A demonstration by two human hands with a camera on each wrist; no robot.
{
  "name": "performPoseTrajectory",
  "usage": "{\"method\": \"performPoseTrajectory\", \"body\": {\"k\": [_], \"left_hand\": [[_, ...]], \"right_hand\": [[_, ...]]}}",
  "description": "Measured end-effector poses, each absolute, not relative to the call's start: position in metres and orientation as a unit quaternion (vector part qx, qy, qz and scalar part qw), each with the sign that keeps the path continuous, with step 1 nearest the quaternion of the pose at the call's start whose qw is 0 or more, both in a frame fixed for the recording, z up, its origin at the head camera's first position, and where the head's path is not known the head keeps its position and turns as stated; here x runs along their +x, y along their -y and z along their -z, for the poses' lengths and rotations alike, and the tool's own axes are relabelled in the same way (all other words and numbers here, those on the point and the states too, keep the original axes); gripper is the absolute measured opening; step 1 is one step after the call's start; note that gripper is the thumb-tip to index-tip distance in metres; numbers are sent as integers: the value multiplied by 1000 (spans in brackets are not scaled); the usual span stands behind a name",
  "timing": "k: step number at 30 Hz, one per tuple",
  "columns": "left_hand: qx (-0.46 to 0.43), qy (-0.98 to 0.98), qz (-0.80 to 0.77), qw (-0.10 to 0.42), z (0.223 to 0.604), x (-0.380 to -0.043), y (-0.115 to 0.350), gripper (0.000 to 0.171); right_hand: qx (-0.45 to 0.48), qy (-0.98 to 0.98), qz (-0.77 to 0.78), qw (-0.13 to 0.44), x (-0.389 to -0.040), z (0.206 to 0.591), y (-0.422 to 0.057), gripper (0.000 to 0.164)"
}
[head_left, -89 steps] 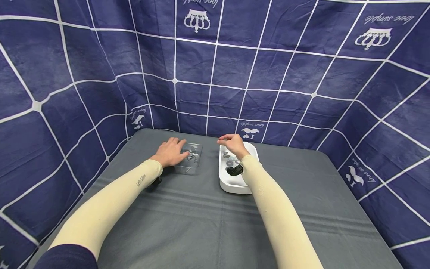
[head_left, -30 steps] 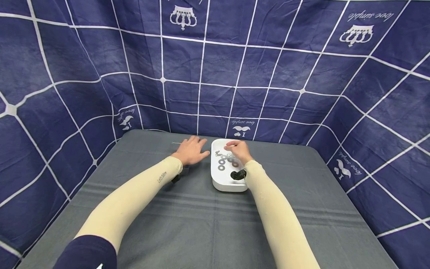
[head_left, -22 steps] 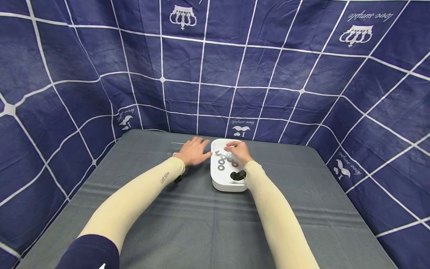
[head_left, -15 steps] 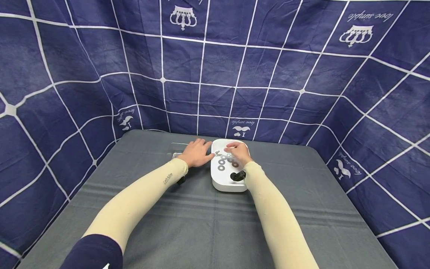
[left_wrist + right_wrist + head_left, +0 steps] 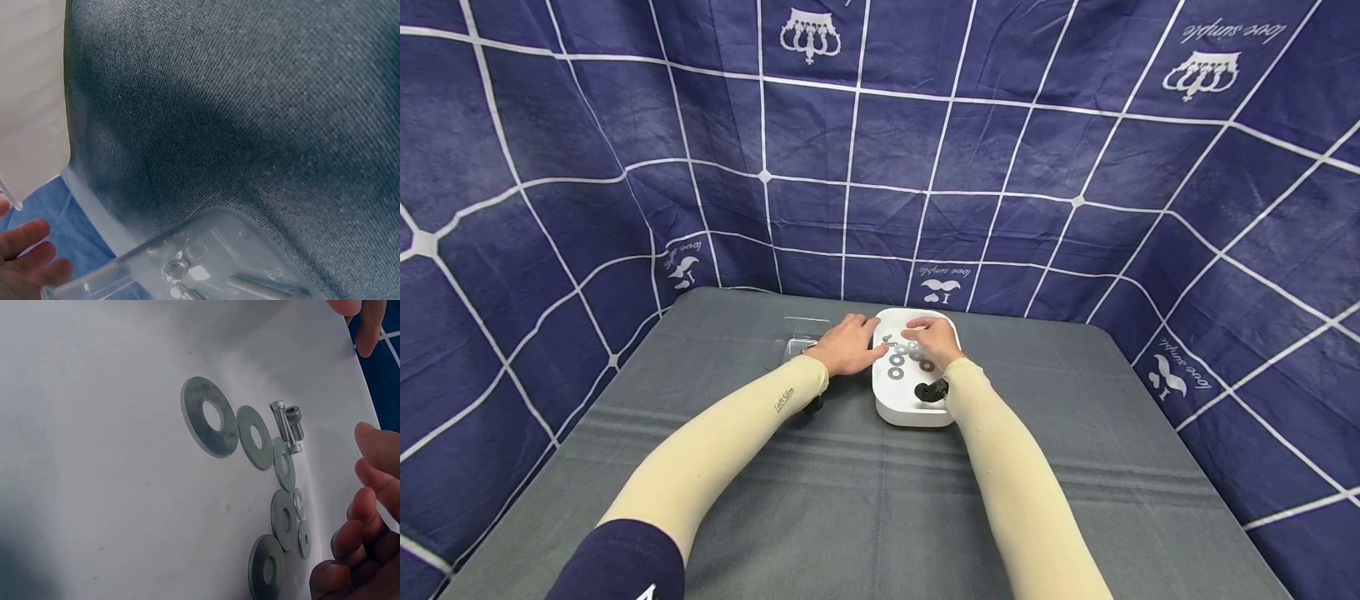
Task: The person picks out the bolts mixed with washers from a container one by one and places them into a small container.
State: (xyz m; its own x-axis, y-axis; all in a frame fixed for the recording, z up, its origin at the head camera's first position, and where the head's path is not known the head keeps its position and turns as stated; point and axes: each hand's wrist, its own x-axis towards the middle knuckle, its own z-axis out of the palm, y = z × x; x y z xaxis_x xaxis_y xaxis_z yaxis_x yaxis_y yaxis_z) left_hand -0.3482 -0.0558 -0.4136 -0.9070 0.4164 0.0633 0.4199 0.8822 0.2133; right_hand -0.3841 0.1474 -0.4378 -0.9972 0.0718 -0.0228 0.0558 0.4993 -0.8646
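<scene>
Slim silver metal bolts point(image 5: 284, 425) lie roughly parallel in the white rounded-oblong tray point(image 5: 912, 415), betw. hands — L hand point(image 5: 846, 347) nearer, loosely spread, nothing visibly held; R hand point(image 5: 936, 338) half-curled above — can't tell if gripping.

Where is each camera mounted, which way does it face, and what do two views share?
Head: on the head, facing forward and down at the white tray; left hand, right hand and sleeves show.
Left wrist: worn there, facing clear box and table; fingertips lower left.
Right wrist: worn there, facing the tray's washers; fingers at right.
Shared: head and right wrist both show the washers.
</scene>
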Motion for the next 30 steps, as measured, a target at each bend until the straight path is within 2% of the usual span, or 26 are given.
{"method": "performPoseTrajectory", "body": {"k": [16,30], "left_hand": [[-213,972,96,1,418,-349,52,74],[-215,973,86,9,418,-346,51,78]], "right_hand": [[-70,865,-493,-54,-384,438,-146,28],[-64,856,-508,-71,-380,441,-142,27]]}}
